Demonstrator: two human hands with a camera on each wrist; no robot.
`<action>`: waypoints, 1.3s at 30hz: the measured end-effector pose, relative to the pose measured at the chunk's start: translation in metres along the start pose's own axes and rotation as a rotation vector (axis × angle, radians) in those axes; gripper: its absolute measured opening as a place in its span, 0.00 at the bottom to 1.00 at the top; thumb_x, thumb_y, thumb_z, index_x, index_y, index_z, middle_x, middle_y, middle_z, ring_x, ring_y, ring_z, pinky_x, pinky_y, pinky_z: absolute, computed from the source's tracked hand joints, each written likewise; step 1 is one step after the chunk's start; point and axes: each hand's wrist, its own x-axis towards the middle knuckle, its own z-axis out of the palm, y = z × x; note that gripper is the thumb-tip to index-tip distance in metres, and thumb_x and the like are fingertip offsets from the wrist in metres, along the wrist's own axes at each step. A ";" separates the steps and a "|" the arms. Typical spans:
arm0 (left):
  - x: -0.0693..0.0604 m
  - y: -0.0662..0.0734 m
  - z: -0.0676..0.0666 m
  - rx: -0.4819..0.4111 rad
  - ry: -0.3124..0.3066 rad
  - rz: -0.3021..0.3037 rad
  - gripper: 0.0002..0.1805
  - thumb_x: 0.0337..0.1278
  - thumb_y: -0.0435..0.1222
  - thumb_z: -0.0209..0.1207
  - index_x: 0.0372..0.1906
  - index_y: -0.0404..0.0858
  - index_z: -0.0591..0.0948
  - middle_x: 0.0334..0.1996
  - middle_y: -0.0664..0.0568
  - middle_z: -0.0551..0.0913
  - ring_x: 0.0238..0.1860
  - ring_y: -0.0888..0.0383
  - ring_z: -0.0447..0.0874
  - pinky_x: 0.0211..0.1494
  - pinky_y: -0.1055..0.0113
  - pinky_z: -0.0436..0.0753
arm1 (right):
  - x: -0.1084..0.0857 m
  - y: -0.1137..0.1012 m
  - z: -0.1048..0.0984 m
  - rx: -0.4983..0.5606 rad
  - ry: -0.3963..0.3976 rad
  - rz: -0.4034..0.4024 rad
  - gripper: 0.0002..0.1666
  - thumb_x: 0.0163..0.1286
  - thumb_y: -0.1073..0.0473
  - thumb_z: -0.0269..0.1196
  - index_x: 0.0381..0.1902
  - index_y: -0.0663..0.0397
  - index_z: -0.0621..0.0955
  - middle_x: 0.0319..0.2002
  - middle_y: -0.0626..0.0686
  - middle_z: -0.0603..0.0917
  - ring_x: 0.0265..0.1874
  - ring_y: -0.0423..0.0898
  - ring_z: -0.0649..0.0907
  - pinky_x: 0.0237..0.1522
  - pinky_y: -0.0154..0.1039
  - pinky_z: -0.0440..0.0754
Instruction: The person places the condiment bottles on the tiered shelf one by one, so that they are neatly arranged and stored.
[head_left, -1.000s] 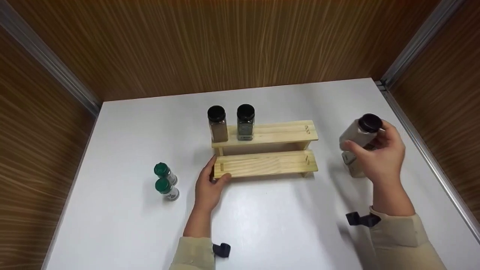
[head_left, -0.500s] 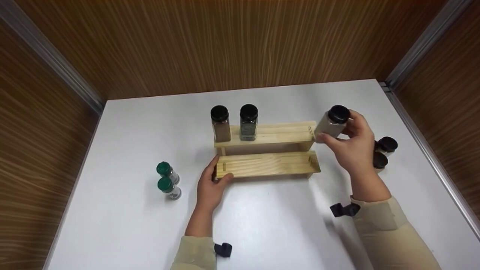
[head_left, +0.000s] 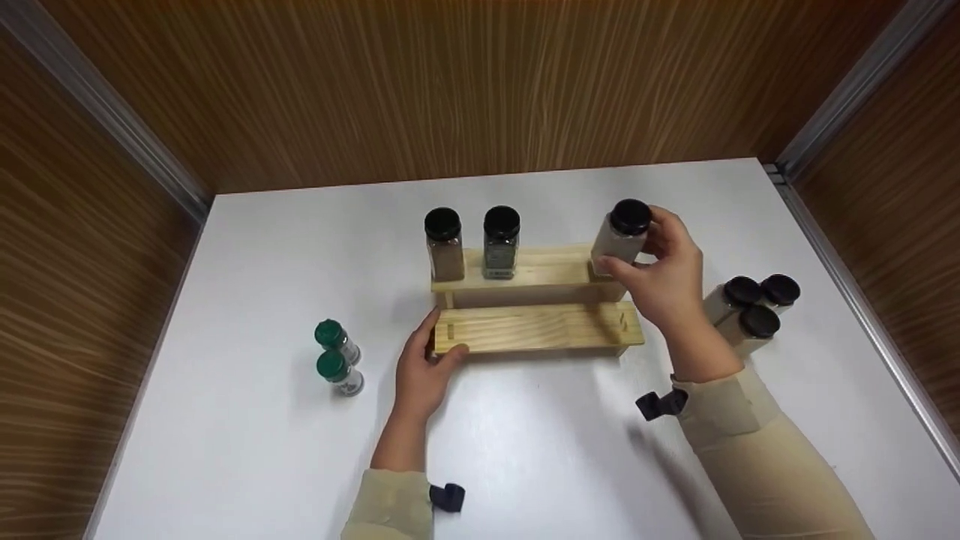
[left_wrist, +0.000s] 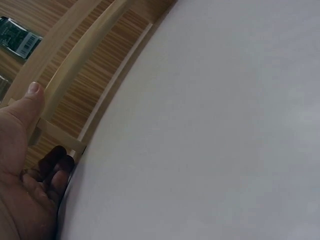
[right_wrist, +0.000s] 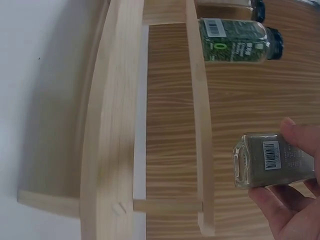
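My right hand [head_left: 664,277] holds a black-capped spice jar [head_left: 621,238] of pale greyish powder over the right part of the wooden rack's upper shelf. In the right wrist view, a gap shows between the base of this jar [right_wrist: 272,159] and the shelf edge. The two-step rack [head_left: 536,330] stands on the white table. My left hand [head_left: 424,373] grips the left end of its lower step, thumb on the front edge. On the upper step's left part stand a jar of brown spice [head_left: 447,259] and a jar of green herbs [right_wrist: 235,41].
Right of the rack, three black-capped jars [head_left: 742,311] stand close together beside my right forearm. Two small green-capped bottles [head_left: 341,360] stand left of my left hand. Wood-grain panels [head_left: 480,90] wall the table at the back and both sides.
My right hand has carried the jar leftward from beside the rack to over the upper step, uncovering the jars at the right. My left hand keeps its grip on the rack.
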 end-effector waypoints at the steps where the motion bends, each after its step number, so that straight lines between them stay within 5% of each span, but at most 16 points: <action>1: 0.000 0.000 0.000 -0.004 -0.004 -0.002 0.43 0.64 0.38 0.75 0.80 0.39 0.68 0.74 0.37 0.71 0.72 0.42 0.72 0.74 0.49 0.71 | 0.000 0.000 0.002 0.006 -0.009 -0.001 0.39 0.55 0.75 0.80 0.65 0.64 0.79 0.55 0.59 0.87 0.52 0.42 0.84 0.54 0.32 0.79; 9: -0.001 0.000 0.000 -0.009 0.006 0.011 0.43 0.64 0.38 0.74 0.80 0.39 0.69 0.73 0.38 0.73 0.67 0.44 0.75 0.69 0.51 0.75 | 0.001 0.000 0.024 0.047 -0.077 0.034 0.42 0.56 0.73 0.80 0.68 0.62 0.76 0.58 0.59 0.84 0.55 0.53 0.84 0.57 0.44 0.80; 17: -0.001 -0.002 0.003 -0.040 0.002 0.017 0.42 0.64 0.35 0.74 0.80 0.37 0.69 0.71 0.38 0.74 0.63 0.46 0.77 0.64 0.55 0.78 | 0.001 -0.001 0.040 0.045 -0.109 0.037 0.44 0.54 0.74 0.81 0.67 0.62 0.76 0.58 0.60 0.85 0.54 0.54 0.84 0.58 0.46 0.80; 39: -0.003 0.002 0.007 -0.020 0.004 0.020 0.42 0.63 0.37 0.75 0.80 0.39 0.70 0.69 0.39 0.76 0.63 0.46 0.78 0.66 0.52 0.77 | -0.002 0.000 0.045 0.007 -0.169 0.037 0.47 0.57 0.70 0.81 0.71 0.59 0.73 0.57 0.64 0.85 0.53 0.60 0.86 0.57 0.58 0.84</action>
